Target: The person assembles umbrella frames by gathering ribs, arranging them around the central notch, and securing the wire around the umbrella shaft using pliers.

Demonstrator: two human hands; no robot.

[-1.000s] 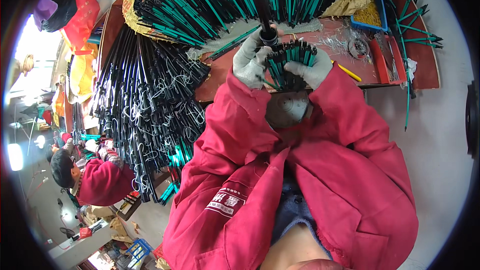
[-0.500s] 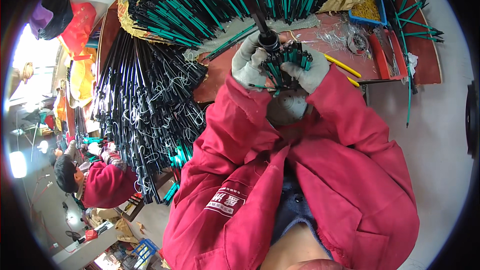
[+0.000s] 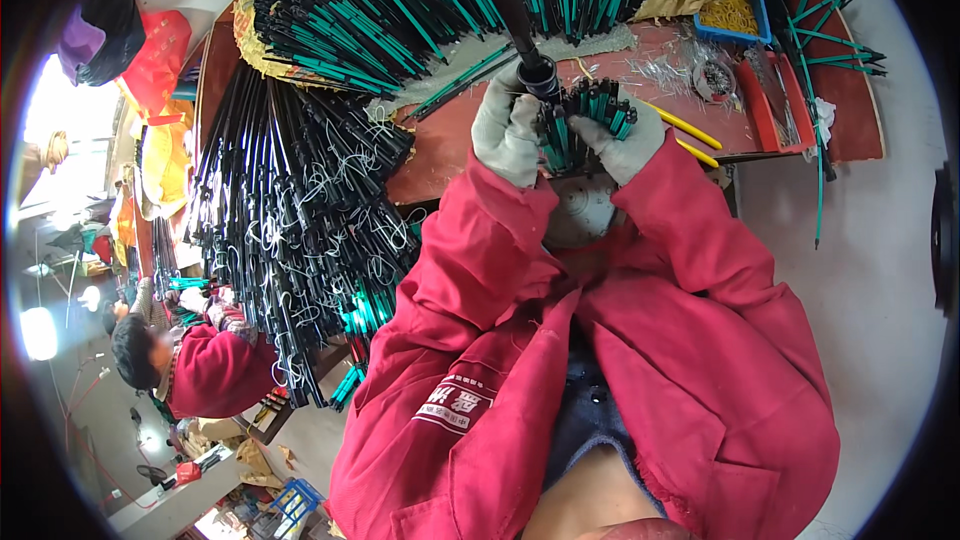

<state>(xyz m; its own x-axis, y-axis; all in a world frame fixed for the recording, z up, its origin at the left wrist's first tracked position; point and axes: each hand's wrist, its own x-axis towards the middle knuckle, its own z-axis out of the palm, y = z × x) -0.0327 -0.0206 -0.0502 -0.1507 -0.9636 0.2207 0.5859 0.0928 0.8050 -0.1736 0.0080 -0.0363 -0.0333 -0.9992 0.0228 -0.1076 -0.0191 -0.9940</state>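
My left hand (image 3: 505, 135), in a pale glove, is curled around the lower end of a long black tube (image 3: 520, 35). The tube's open round mouth faces toward me, and some of the fingers are hidden behind it. Just to the right, my right hand (image 3: 632, 148), gloved too, grips a bundle of thin green-and-black rods (image 3: 598, 105), with the thumb laid across them. Several rod ends in the bundle slant down between the two hands. Both hands are over the near edge of the red tabletop (image 3: 655, 65).
A dense spread of green-and-black rods (image 3: 380, 10) covers the table's far side. Black rods with white strings (image 3: 290, 180) hang at left. At right are yellow-handled pliers (image 3: 690, 125), a red tray (image 3: 775, 105) and a blue bin (image 3: 740, 20). Another person (image 3: 205, 365) works at far left.
My left hand has shifted slightly down and away from the bundle. The right hand and its rods have moved a little right. The tube's mouth stays almost in place.
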